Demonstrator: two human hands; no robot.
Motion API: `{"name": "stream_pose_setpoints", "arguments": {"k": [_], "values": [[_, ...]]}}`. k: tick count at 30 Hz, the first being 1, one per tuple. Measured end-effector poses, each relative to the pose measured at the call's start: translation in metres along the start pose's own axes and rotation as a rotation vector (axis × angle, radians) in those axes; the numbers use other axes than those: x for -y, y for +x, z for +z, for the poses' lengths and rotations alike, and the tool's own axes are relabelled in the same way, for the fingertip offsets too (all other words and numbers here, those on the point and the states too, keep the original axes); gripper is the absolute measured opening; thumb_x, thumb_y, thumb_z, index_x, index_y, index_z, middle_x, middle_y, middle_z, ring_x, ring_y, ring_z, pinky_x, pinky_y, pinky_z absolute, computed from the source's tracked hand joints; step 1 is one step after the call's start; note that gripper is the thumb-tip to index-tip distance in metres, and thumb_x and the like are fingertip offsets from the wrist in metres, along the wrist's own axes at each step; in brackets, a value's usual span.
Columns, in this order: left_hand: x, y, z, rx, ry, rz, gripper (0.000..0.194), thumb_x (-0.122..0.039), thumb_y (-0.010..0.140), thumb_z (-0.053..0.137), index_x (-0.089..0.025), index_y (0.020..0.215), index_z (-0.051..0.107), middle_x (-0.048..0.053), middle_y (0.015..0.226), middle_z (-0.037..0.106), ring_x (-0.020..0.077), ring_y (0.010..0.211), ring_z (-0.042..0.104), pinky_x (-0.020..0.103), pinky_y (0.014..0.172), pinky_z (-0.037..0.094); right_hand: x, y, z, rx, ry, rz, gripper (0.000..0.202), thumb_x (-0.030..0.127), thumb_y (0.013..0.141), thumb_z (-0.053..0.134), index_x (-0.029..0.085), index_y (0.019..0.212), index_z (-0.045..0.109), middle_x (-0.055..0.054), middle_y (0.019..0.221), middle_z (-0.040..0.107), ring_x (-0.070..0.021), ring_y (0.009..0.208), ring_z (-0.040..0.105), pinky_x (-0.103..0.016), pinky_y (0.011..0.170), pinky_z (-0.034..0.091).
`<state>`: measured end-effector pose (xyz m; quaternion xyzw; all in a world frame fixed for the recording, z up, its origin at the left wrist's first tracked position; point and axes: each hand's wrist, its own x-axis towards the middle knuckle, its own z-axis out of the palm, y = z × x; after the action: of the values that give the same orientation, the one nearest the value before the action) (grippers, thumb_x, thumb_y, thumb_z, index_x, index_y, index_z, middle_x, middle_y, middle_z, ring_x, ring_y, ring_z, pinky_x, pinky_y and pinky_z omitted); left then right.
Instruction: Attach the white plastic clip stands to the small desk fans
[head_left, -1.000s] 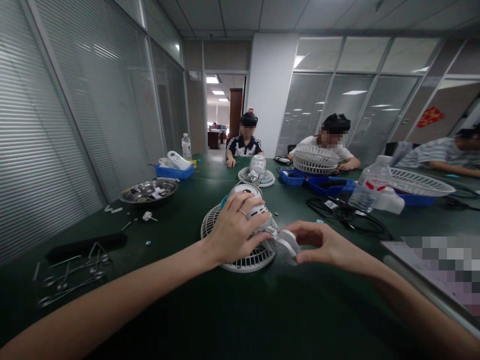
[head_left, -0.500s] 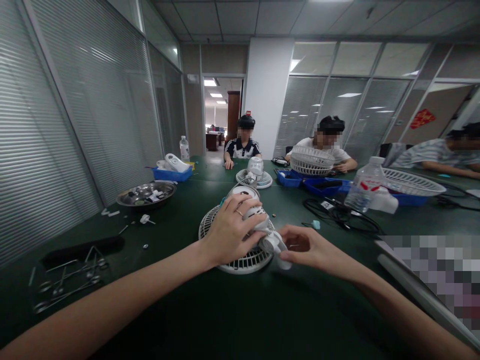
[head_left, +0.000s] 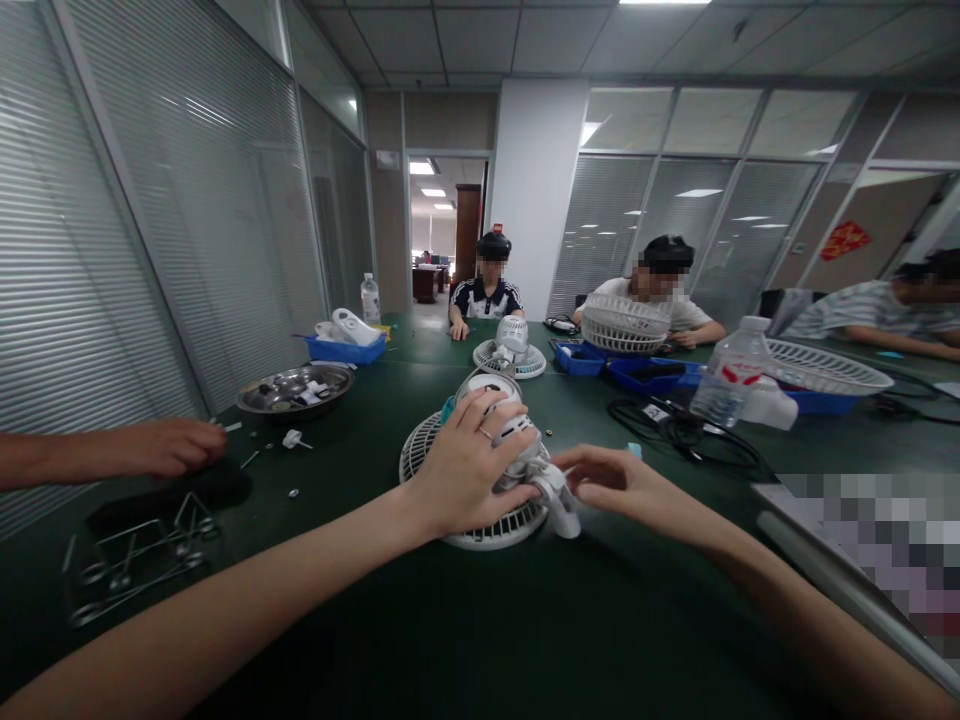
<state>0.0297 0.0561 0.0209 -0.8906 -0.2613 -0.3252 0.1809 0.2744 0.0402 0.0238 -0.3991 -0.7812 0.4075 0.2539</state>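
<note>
A white fan [head_left: 474, 532] lies grille-down on the green table in front of me. My left hand [head_left: 469, 465] is wrapped over its white motor housing [head_left: 517, 428], which hides part of the fan. From the housing a white curved bracket [head_left: 559, 503] sticks out to the right and down. Right beside that bracket is my right hand [head_left: 619, 485], its thumb and fingers apart and curved. Its fingertips are close to the bracket; whether they touch it I cannot tell.
At the left, another person's hand [head_left: 172, 447] reaches over a black item near a metal wire rack [head_left: 135, 560]. A steel bowl [head_left: 295, 390] of small parts stands beyond. Black cables [head_left: 686, 432] and a plastic bottle [head_left: 729, 372] are at the right. Another fan [head_left: 510, 358] lies farther back.
My right hand has let go of the bracket and drawn slightly away. The bracket has tilted a little. Another person's hand has come in from the left. My left hand stays on the housing.
</note>
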Motion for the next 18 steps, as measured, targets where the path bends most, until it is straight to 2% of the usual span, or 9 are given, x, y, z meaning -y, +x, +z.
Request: {"name": "stream_pose_setpoints", "arguments": {"k": [3,5,6,8,11,13,15,18], "values": [[-0.004,0.001,0.001,-0.003,0.010,-0.031,0.048,-0.050,0.083,0.053,-0.018,0.119,0.053,0.010,0.130,0.047,0.0295,0.126,0.033,0.050,0.109,0.024,-0.018,-0.001,-0.022,-0.250,-0.266,-0.002,0.039,0.046,0.092,0.041,0.020,0.114,0.059,-0.009,0.114,0.063,-0.0249,0.106,0.058,-0.040,0.092,0.045],[-0.006,0.002,0.001,0.001,0.017,-0.038,0.048,-0.050,0.083,0.053,-0.018,0.119,0.053,0.010,0.130,0.046,0.0292,0.126,0.033,0.050,0.109,0.024,-0.043,-0.003,-0.038,-0.386,-0.592,0.025,0.036,0.042,0.090,0.043,0.021,0.116,0.059,-0.010,0.119,0.060,-0.0276,0.110,0.055,-0.044,0.095,0.042],[-0.006,0.002,0.001,0.000,0.021,-0.035,0.049,-0.050,0.083,0.053,-0.018,0.119,0.053,0.011,0.130,0.046,0.0294,0.125,0.033,0.050,0.109,0.025,-0.058,-0.004,-0.044,-0.416,-0.764,0.032,0.036,0.038,0.087,0.047,0.021,0.116,0.060,-0.011,0.124,0.057,-0.0301,0.115,0.051,-0.048,0.098,0.039],[-0.006,0.003,0.000,-0.002,0.031,-0.028,0.049,-0.051,0.083,0.053,-0.017,0.119,0.053,0.011,0.129,0.047,0.0297,0.125,0.033,0.050,0.108,0.026,-0.087,-0.005,-0.056,-0.377,-0.954,0.099,0.037,0.029,0.082,0.048,0.019,0.115,0.062,-0.013,0.130,0.053,-0.0322,0.118,0.050,-0.050,0.099,0.039],[-0.005,0.002,0.000,0.001,0.047,-0.020,0.049,-0.051,0.083,0.053,-0.017,0.119,0.052,0.011,0.128,0.047,0.0298,0.125,0.033,0.050,0.108,0.027,-0.120,-0.007,-0.067,-0.304,-0.986,0.136,0.036,0.019,0.078,0.045,0.018,0.105,0.067,-0.013,0.116,0.063,-0.0283,0.107,0.059,-0.042,0.092,0.046],[-0.005,0.002,0.000,0.005,0.055,-0.018,0.049,-0.051,0.083,0.052,-0.018,0.119,0.052,0.011,0.129,0.047,0.0299,0.126,0.033,0.049,0.108,0.026,-0.127,-0.007,-0.072,-0.309,-0.972,0.162,0.036,0.015,0.073,0.044,0.020,0.099,0.069,-0.011,0.104,0.067,-0.0275,0.098,0.063,-0.040,0.085,0.049],[-0.004,0.001,0.000,0.005,0.059,-0.013,0.049,-0.052,0.084,0.052,-0.018,0.120,0.052,0.011,0.129,0.047,0.0301,0.126,0.033,0.049,0.108,0.025,-0.124,-0.006,-0.073,-0.326,-0.949,0.193,0.033,0.016,0.072,0.046,0.021,0.094,0.069,-0.010,0.097,0.069,-0.0273,0.090,0.065,-0.039,0.079,0.050],[-0.004,0.001,-0.001,0.000,0.058,-0.013,0.050,-0.053,0.084,0.050,-0.018,0.120,0.052,0.011,0.129,0.046,0.0300,0.126,0.033,0.048,0.108,0.025,-0.101,-0.002,-0.067,-0.352,-0.879,0.183,0.025,0.030,0.078,0.049,0.021,0.094,0.066,-0.008,0.084,0.068,-0.0260,0.077,0.065,-0.037,0.070,0.050]]}}
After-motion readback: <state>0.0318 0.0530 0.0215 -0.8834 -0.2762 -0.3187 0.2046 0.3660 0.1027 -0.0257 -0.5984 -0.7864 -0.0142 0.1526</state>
